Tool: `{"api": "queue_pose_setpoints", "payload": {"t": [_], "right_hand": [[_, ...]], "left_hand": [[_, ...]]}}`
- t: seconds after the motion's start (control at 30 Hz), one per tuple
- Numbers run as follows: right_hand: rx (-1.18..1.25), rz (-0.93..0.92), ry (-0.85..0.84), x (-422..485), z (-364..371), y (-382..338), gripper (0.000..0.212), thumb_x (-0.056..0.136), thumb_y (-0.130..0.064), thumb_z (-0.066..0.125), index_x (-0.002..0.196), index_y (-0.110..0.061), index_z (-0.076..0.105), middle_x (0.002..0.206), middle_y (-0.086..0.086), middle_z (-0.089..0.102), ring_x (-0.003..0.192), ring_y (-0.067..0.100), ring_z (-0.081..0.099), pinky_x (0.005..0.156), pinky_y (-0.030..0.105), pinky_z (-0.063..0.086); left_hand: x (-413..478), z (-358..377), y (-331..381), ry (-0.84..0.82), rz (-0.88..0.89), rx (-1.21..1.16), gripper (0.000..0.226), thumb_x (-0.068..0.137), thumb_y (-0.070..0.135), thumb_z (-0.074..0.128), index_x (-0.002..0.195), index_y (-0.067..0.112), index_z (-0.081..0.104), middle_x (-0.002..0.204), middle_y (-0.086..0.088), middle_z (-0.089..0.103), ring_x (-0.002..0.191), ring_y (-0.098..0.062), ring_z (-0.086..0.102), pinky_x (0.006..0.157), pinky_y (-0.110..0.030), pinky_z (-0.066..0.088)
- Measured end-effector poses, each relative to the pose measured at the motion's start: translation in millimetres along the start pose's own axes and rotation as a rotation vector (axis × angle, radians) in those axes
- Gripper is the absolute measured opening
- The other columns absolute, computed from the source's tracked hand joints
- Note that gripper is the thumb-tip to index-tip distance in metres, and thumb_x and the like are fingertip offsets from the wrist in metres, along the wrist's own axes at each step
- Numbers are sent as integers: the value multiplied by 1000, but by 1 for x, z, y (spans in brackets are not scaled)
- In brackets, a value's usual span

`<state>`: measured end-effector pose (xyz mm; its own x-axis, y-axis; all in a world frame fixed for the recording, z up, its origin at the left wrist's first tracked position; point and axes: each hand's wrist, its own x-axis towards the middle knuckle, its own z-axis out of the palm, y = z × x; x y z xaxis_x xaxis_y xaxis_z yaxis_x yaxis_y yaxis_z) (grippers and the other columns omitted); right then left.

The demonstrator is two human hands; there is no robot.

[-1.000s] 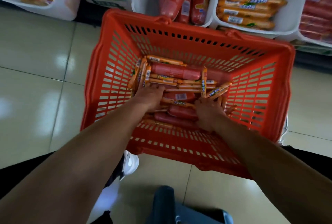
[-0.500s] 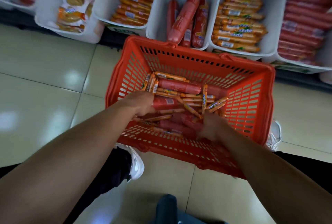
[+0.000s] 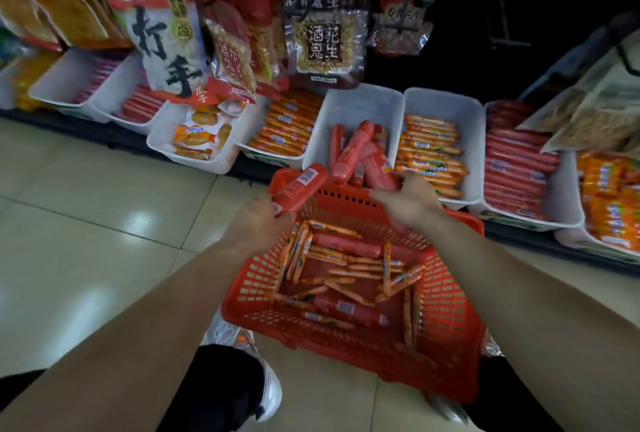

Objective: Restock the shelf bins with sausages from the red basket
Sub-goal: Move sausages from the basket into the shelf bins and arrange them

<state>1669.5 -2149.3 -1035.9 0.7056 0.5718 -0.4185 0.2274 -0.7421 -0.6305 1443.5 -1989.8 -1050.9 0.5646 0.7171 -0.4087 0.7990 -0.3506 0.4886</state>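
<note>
The red basket (image 3: 450,334) stands on the floor in front of the low shelf. In it lie several thin orange sausages (image 3: 349,274) and two thick red sausages (image 3: 346,249). My left hand (image 3: 258,222) grips one thick red sausage (image 3: 298,186) above the basket's far left corner, its free end pointing up and to the right. My right hand (image 3: 407,201) hovers over the basket's far rim with fingers spread. Just beyond its fingers a thick red sausage (image 3: 379,163) lies in the white bin (image 3: 362,102) of thick red sausages; whether they touch is unclear.
More white bins line the shelf: orange sausages (image 3: 287,130) to the left, thin orange ones (image 3: 429,151) and red ones (image 3: 516,168) to the right. Snack bags (image 3: 322,37) hang above the bins. My shoes (image 3: 270,393) stand beside the basket on the tiled floor (image 3: 86,224).
Both hands have come up out of the basket toward the shelf. The left now holds a thick red sausage. My view has tilted up, showing the hanging bags.
</note>
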Motion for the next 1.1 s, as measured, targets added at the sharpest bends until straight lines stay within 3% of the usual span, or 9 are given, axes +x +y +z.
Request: {"api": "queue_pose_setpoints", "payload": {"t": [0.13, 0.23, 0.3, 0.43, 0.53, 0.73, 0.83, 0.93, 1.1], "right_hand": [[40, 208, 12, 58, 13, -31, 34, 85, -39, 63, 77, -7, 68, 50, 7, 66, 45, 17, 62, 47, 23, 40], [80, 275, 103, 104, 33, -32, 47, 82, -38, 62, 116, -4, 62, 95, 14, 75, 82, 25, 71, 66, 29, 54], [-36, 262, 165, 118, 46, -30, 60, 83, -40, 61, 131, -7, 48, 124, 16, 63, 108, 35, 64, 85, 40, 54], [-344, 31, 301, 97, 55, -5, 49, 91, -45, 54, 126, -10, 49, 124, 10, 55, 105, 38, 62, 69, 40, 41], [-263, -150, 354, 72, 53, 36, 27, 92, -31, 57, 114, -13, 56, 113, 8, 58, 97, 35, 62, 65, 35, 39], [-391, -510, 479, 18, 72, 76, 22, 77, -20, 65, 98, -14, 64, 93, 5, 60, 88, 30, 55, 77, 43, 45], [-513, -488, 235, -8, 93, 108, 27, 78, -26, 61, 102, -16, 65, 100, 7, 61, 94, 33, 59, 81, 44, 46], [-611, -142, -229, -2, 118, 149, 57, 83, -37, 57, 137, -20, 47, 146, 11, 43, 123, 36, 49, 98, 50, 47], [-639, -171, -258, 42, 149, 173, 74, 89, -34, 53, 155, -21, 21, 159, 2, 25, 140, 31, 31, 112, 50, 33]], "left_hand": [[24, 6, 4, 40, -30, -38, 40, 87, 51, 58, 110, 18, 55, 94, -7, 68, 82, -28, 67, 76, -43, 57], [56, 13, 14, 64, -24, -49, 41, 92, 46, 59, 117, 15, 52, 102, -8, 64, 90, -30, 65, 80, -44, 55], [81, 18, 28, 90, -6, -33, 44, 92, 49, 59, 118, 14, 52, 107, -8, 63, 94, -30, 64, 84, -44, 53], [134, 35, 77, 144, 50, 43, 50, 96, 49, 55, 125, 8, 50, 119, -13, 62, 107, -34, 61, 87, -41, 46], [161, 55, 104, 173, 57, 128, 50, 99, 44, 50, 131, 6, 44, 126, -15, 58, 112, -36, 60, 87, -45, 47], [141, 59, 85, 232, 145, 241, 40, 97, 24, 51, 134, 9, 50, 127, -14, 54, 117, -34, 54, 88, -46, 49], [86, 66, 58, 298, 363, 131, 23, 90, 24, 58, 113, 18, 61, 111, -4, 60, 99, -24, 59, 74, -37, 50], [40, 101, 19, 40, 381, 213, 16, 88, 29, 60, 103, 24, 60, 103, 2, 63, 93, -24, 64, 74, -36, 51], [44, 171, -37, -386, 273, 515, 55, 88, 43, 60, 136, 19, 50, 137, -8, 55, 126, -30, 53, 106, -45, 40]]}}
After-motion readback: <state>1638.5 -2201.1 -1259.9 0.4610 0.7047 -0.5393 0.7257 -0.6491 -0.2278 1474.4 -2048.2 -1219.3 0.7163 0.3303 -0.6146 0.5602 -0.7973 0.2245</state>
